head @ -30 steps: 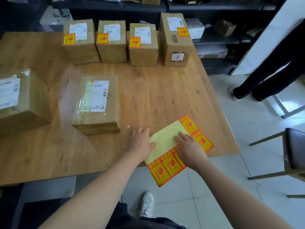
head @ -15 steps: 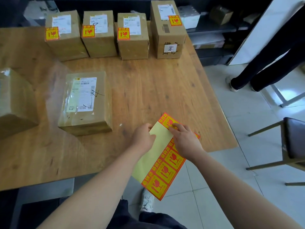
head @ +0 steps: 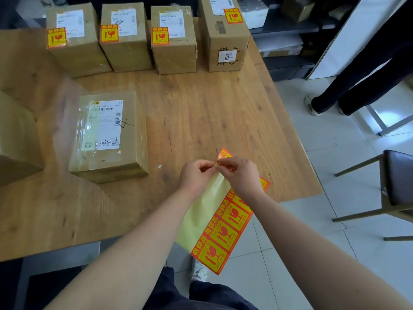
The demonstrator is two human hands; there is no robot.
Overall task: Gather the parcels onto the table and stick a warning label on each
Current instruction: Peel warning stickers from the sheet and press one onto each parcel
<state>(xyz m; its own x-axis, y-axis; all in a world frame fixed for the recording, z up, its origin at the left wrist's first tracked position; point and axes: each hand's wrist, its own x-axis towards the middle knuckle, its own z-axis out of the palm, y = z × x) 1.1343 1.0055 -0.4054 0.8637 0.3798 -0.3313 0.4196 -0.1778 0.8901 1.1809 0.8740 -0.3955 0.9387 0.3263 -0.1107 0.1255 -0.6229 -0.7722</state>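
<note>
My left hand (head: 196, 175) pinches the top of a pale yellow backing sheet (head: 202, 211) that carries several red-and-yellow warning labels (head: 225, 233). My right hand (head: 242, 173) pinches the corner of one label (head: 224, 153) at the sheet's top edge. The sheet hangs over the wooden table's (head: 212, 113) front right edge. A tape-wrapped cardboard parcel (head: 109, 135) with only a white shipping label lies to the left of my hands. Another unlabelled parcel (head: 15, 139) sits at the far left. Several parcels in the back row (head: 134, 41) each show a warning label.
A person's dark-trousered legs (head: 362, 70) stand on the tiled floor at the right. A chair (head: 393, 189) stands by the right edge. Dark shelving with boxes (head: 288, 25) runs behind the table. My own shoe (head: 199, 270) shows below the sheet.
The label sheet lay flat under both hands; both hands have lifted it off the table, and my right fingers now pinch a label corner at its top.
</note>
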